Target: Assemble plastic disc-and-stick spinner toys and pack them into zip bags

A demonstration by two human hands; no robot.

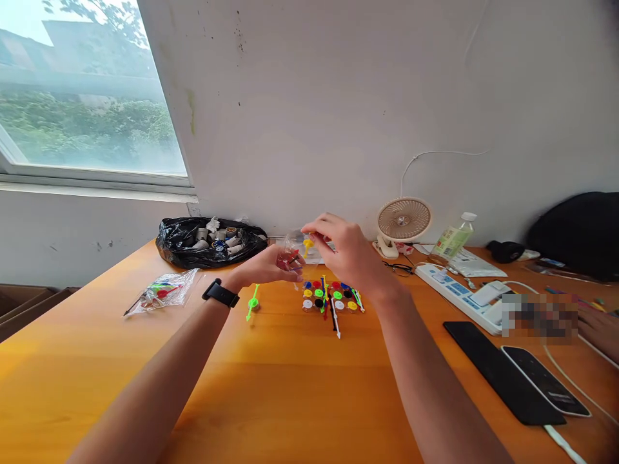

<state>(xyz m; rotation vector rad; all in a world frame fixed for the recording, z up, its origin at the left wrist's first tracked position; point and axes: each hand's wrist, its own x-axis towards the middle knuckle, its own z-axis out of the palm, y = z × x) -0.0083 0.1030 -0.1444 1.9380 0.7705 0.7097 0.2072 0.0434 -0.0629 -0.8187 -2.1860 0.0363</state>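
My left hand (271, 265), with a black watch on the wrist, pinches a small clear plastic bag (289, 249) with a red piece in it. Above and right of it, my right hand (344, 250) holds a small yellow piece (307, 244) between thumb and fingers. Both hands hover over a cluster of small colourful round caps and thin sticks (329, 298) on the orange wooden table (290, 386). A green stick piece (252, 303) lies just left of the cluster.
A sealed clear bag of coloured parts (162, 294) lies at left, a black bag of small rolls (209, 242) by the wall. To the right are a small fan (403, 222), a bottle (453, 237), glasses, a power strip (459, 296) and two phones (522, 374). Another person's hand (599, 328) is at far right.
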